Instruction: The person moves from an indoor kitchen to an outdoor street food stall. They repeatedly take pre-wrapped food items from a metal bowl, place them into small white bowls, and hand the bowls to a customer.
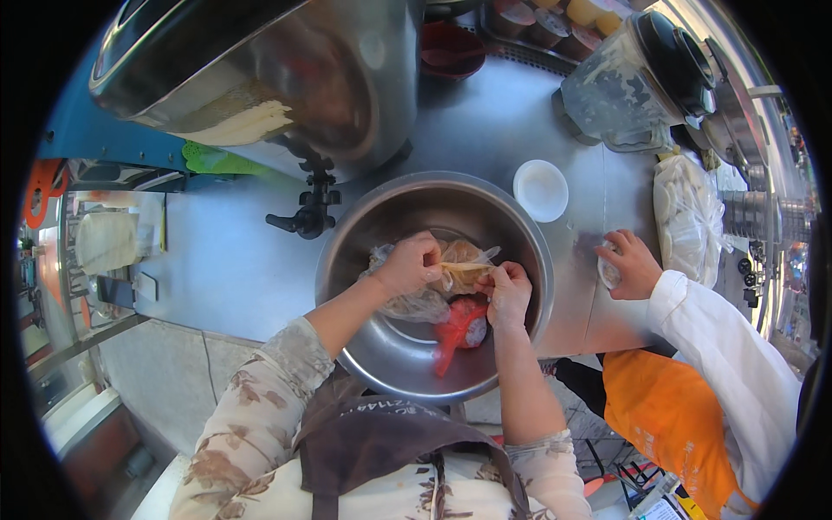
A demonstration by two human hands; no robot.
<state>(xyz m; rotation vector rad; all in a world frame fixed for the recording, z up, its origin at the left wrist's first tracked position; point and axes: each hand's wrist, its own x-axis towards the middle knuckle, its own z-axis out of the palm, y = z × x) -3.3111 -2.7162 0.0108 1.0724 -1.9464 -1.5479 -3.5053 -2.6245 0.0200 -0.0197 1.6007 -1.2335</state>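
A large stainless steel basin stands at the edge of the metal counter before me. Over it, my left hand and my right hand pinch the gathered neck of a clear plastic bag that has something tan inside. The twisted plastic is stretched between my fingertips. Another clear bag lies in the basin below my left hand. A red plastic bag, knotted around something, rests beside it, close under my right wrist.
Another person's hand holds a small wrapped item on the counter at right. Nearby are a white bowl, a blender jar and a filled plastic bag. A steel container with a black tap stands behind the basin, left.
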